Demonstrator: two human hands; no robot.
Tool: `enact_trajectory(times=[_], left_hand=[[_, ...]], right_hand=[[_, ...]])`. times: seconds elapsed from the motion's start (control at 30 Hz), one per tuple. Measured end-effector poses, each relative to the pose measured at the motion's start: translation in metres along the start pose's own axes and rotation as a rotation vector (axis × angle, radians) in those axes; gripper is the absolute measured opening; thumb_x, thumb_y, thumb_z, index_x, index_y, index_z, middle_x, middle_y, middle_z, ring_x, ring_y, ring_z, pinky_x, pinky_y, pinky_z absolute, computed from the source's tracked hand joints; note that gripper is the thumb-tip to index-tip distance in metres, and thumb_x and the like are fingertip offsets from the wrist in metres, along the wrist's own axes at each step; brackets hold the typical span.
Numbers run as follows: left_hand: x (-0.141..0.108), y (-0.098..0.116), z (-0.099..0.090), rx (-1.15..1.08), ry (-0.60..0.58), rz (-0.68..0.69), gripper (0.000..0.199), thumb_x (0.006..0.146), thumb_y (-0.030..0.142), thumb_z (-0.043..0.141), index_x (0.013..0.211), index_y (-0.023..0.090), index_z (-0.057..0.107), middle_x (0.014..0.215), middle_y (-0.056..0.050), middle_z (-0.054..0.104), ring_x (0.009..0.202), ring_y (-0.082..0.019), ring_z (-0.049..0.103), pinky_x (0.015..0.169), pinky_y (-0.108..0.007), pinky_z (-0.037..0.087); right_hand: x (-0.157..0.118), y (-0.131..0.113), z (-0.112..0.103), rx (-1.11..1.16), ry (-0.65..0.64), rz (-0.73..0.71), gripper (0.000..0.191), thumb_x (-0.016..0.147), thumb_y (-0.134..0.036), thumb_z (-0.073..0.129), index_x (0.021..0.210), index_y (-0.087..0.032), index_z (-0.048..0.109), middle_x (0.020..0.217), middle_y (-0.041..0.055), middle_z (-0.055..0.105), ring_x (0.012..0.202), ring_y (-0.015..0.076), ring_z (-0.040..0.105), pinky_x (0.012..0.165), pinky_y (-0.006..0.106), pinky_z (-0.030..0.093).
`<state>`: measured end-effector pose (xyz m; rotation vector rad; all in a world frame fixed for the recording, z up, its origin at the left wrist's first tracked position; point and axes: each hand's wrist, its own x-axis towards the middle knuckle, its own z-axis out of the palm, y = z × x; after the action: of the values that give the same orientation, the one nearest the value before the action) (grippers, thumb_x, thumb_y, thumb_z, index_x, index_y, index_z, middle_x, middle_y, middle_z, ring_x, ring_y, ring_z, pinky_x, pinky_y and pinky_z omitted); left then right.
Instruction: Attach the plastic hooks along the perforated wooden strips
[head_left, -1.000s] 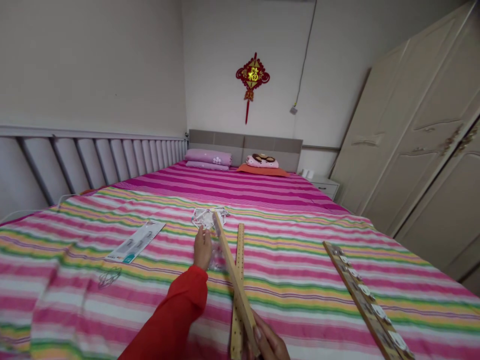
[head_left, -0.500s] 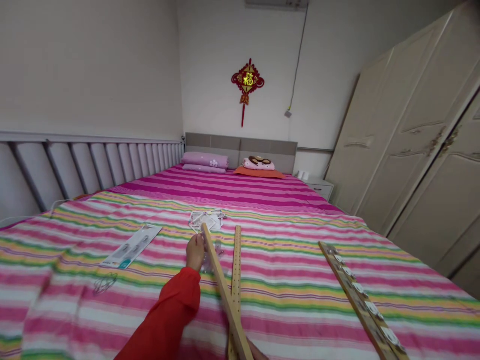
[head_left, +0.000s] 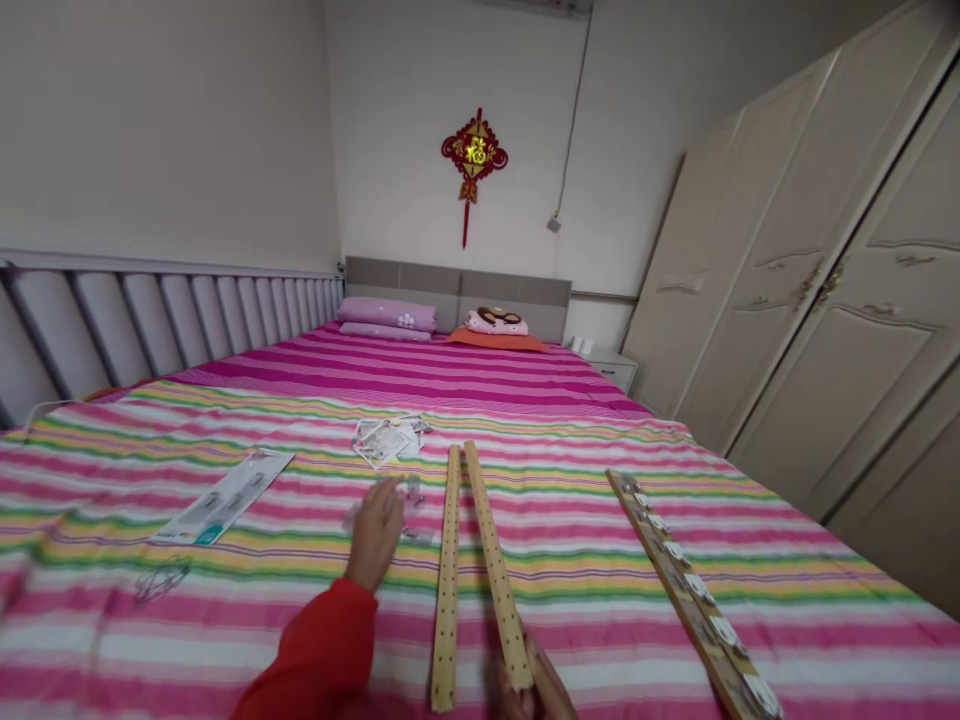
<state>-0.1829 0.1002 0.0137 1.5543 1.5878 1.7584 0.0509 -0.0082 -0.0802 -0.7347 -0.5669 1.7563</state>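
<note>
My left hand (head_left: 375,530), in a red sleeve, is over small clear plastic packets (head_left: 411,500), its fingers loosely stretched and nothing seen in them. At the bottom, my right hand (head_left: 546,683) grips the near end of a wooden strip with rows of small holes (head_left: 495,560). That strip slants beside a second perforated wooden strip (head_left: 446,590), which lies on the striped sheet. The two strips nearly meet at their far ends. Beyond the packets is a pile of papers and clear wrappers (head_left: 390,438).
A wooden board with white hooks (head_left: 686,570) lies to the right on the bed's striped sheet (head_left: 585,560). On the left are a flat hook package (head_left: 225,497) and a thin tangle of wire (head_left: 163,577). Pillows (head_left: 388,314), a bed rail (head_left: 172,310) and wardrobes (head_left: 795,260) stand around.
My left hand has let go of the wooden strip's far end and moved left towards the packets. The strip has been turned, swinging to the right of the other one, its holes now showing.
</note>
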Motion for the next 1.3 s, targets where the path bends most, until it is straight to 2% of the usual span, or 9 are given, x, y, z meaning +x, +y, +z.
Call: enact_trajectory(times=[0.1,0.23,0.43,0.53,0.67,0.8,1.03,1.17,1.3], left_hand=[[-0.041,0.000,0.021,-0.072,-0.271,-0.066,0.037,0.078,0.039,0.057,0.112,0.025,0.066,0.123,-0.009,0.061,0.119,-0.027,0.050,0.103,-0.043,0.038],[-0.075,-0.018,0.045,-0.013,-0.378,-0.095,0.047,0.081,0.045,0.054,0.125,0.027,0.058,0.139,-0.008,0.048,0.132,-0.024,0.038,0.111,-0.043,0.029],[-0.082,-0.035,0.057,0.134,-0.473,-0.045,0.053,0.077,0.049,0.058,0.127,0.030,0.056,0.143,-0.005,0.044,0.135,-0.025,0.034,0.112,-0.044,0.026],[-0.081,-0.036,0.057,0.248,-0.496,0.004,0.054,0.073,0.048,0.062,0.125,0.033,0.057,0.144,-0.002,0.042,0.133,-0.026,0.037,0.110,-0.044,0.030],[-0.079,-0.041,0.058,0.367,-0.533,0.061,0.053,0.075,0.049,0.059,0.126,0.034,0.055,0.146,0.000,0.039,0.133,-0.025,0.037,0.109,-0.042,0.032],[-0.077,-0.045,0.059,0.425,-0.547,0.107,0.052,0.077,0.051,0.056,0.126,0.036,0.055,0.146,0.001,0.039,0.131,-0.026,0.039,0.107,-0.043,0.034],[-0.075,-0.045,0.059,0.483,-0.575,0.082,0.054,0.077,0.055,0.052,0.127,0.037,0.054,0.146,0.000,0.039,0.131,-0.028,0.039,0.106,-0.045,0.035],[-0.074,-0.042,0.059,0.511,-0.573,0.072,0.054,0.076,0.056,0.053,0.127,0.037,0.054,0.145,0.000,0.041,0.131,-0.029,0.041,0.105,-0.046,0.036],[-0.074,-0.036,0.059,0.511,-0.557,0.069,0.052,0.075,0.054,0.054,0.125,0.037,0.056,0.143,0.001,0.043,0.129,-0.029,0.043,0.104,-0.045,0.039]], right_hand=[[0.014,0.003,0.006,0.100,-0.063,0.043,0.045,0.062,-0.056,0.074,0.085,-0.020,0.064,0.055,-0.0053,0.054,0.031,0.0001,0.022,0.032,0.014,0.021],[0.024,0.015,0.014,0.080,-0.125,0.092,0.050,0.064,-0.064,0.069,0.070,-0.015,0.061,0.045,-0.0050,0.051,0.028,0.0008,0.026,0.030,0.014,0.022],[0.017,0.029,0.026,-0.183,0.024,-0.021,0.079,0.068,-0.067,0.063,0.124,-0.012,0.051,0.041,-0.0054,0.054,0.021,0.0064,0.034,0.025,0.016,0.017],[0.013,0.027,0.035,-0.272,0.039,-0.057,0.091,0.065,-0.070,0.063,0.131,-0.010,0.045,0.040,-0.0056,0.054,0.023,0.0088,0.037,0.026,0.018,0.019],[0.004,0.016,0.037,-0.370,0.052,-0.080,0.084,0.065,-0.073,0.059,0.124,-0.014,0.053,0.035,-0.0073,0.049,0.024,0.0082,0.033,0.028,0.018,0.019],[-0.018,-0.006,0.009,-0.451,0.126,-0.135,0.050,0.071,-0.067,0.058,0.082,-0.019,0.066,0.038,-0.0057,0.052,0.026,0.0043,0.026,0.030,0.015,0.013],[-0.075,-0.068,-0.093,-0.178,0.600,-0.374,0.054,0.064,-0.067,0.065,0.048,-0.018,0.049,0.029,-0.0076,0.032,0.026,0.0049,0.026,0.030,0.019,0.017],[-0.094,-0.102,-0.126,-0.018,0.764,-0.397,0.050,0.054,-0.058,0.077,0.069,-0.015,0.057,0.054,0.0016,0.065,0.030,0.0040,0.038,0.032,0.017,0.029],[-0.093,-0.122,-0.129,0.086,0.734,-0.350,0.055,0.056,-0.049,0.080,0.093,-0.013,0.060,0.078,0.0085,0.073,0.041,0.0091,0.054,0.037,0.020,0.042]])
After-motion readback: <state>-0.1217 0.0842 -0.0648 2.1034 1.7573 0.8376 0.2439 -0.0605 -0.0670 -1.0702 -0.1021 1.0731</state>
